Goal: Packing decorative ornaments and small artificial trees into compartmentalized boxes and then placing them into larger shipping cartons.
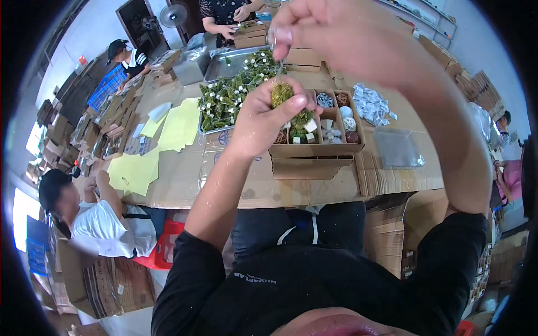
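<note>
My left hand (253, 123) is closed round a small green bottle-brush tree (282, 94), held upright above a cardboard box. Higher up, my right hand (319, 31) pinches a thin, pale string (279, 68) that runs up from the tree's top. Below them sits the divided cardboard box (316, 150), its compartments holding patterned balls (348, 124), white pieces (332, 135) and green trees with white cube bases (302, 133). My left hand hides part of the box's left side.
A metal tray (216, 71) heaped with green trees (224, 103) stands left of the box. Yellow sheets (178, 126) lie further left. Crumpled silver packets (371, 105) and a clear plastic bag (399, 148) lie to the right. Other people sit or stand around the table.
</note>
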`<state>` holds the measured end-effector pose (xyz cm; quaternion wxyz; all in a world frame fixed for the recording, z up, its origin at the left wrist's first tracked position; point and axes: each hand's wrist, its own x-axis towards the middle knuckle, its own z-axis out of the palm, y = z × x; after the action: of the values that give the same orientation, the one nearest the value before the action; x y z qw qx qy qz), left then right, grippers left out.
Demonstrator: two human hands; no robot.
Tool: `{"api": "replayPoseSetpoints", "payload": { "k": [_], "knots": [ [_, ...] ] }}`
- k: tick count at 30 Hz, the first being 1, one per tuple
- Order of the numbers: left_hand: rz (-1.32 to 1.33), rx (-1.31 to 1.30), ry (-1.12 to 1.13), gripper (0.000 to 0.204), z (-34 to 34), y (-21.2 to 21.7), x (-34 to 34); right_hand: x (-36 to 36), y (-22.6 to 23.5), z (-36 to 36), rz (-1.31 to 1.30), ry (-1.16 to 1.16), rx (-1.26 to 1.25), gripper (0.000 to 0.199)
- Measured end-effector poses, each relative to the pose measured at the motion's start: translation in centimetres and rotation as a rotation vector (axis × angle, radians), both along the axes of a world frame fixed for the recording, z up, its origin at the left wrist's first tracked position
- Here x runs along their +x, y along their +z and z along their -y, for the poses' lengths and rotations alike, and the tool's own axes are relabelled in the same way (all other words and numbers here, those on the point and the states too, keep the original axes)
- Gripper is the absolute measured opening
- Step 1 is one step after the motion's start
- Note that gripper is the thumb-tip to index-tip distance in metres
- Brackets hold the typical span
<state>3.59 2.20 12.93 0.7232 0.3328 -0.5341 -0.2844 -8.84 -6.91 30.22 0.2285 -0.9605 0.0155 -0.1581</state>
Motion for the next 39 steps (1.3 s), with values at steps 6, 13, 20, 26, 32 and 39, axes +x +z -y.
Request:
{"api": "replayPoseSetpoints", "payload": {
  "k": [6, 13, 20, 26, 32, 39],
  "knots": [
    [-0.602, 0.02, 0.251, 0.036, -7.5, -3.9, -8.7, -5.0, -12.2, -1.6, 0.302, 0.377, 0.107, 0.014],
    [-0.498, 0.252, 0.426, 0.031, -6.6, -7.7, -8.4, -5.5, -21.7, -2.6, 0.401, 0.313, 0.28, 0.021],
    [-0.716, 0.215, 0.192, 0.032, -3.4, -5.2, -9.6, -5.8, -24.8, -1.7, 0.609, 0.197, 0.02, 0.022],
    [-0.568, 0.206, 0.204, 0.017, -1.8, -4.2, -7.6, -6.4, -23.3, 1.2, 0.566, 0.25, 0.029, 0.032],
    [0.589, 0.141, 0.551, 0.033, 0.0, -2.7, -2.0, -6.2, -20.1, 5.0, 0.607, 0.195, 0.185, 0.022],
    [1.064, -0.009, 0.517, 0.079, 4.6, -1.3, 0.6, -2.6, -16.9, 7.5, 0.44, 0.008, 0.311, 0.033]
  ]
}}
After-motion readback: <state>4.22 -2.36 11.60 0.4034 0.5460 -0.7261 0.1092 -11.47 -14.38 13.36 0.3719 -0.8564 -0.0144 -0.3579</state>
